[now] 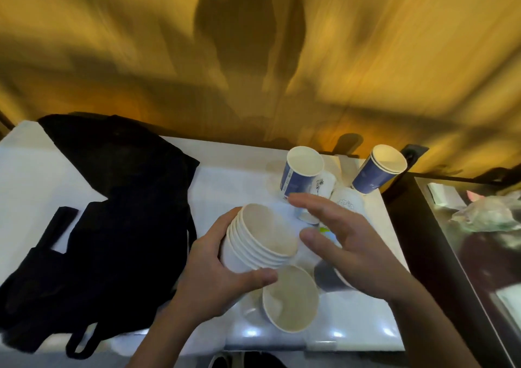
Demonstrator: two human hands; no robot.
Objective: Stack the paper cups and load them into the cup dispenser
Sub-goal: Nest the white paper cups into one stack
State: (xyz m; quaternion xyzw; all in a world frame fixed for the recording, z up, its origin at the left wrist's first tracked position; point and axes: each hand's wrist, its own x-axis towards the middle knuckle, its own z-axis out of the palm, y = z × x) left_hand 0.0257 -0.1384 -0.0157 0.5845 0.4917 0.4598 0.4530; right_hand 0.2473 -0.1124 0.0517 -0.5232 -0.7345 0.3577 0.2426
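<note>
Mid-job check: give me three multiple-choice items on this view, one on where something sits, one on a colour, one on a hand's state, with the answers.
1. Where does the black bag lie?
A. on the white table's left side
B. under the cups at the far right
C. on the floor

2. What colour are the two upright cups at the back, one left of the other?
A. red
B. blue
C. green

3. What is the right hand doing?
A. gripping a cup
B. resting flat on the bag
C. open, holding nothing

Answers: 1 A, the bag covers the table's left half. 2 B, both walls are blue. 3 C, its fingers are spread beside the stack of white cups, which the left hand holds.
</note>
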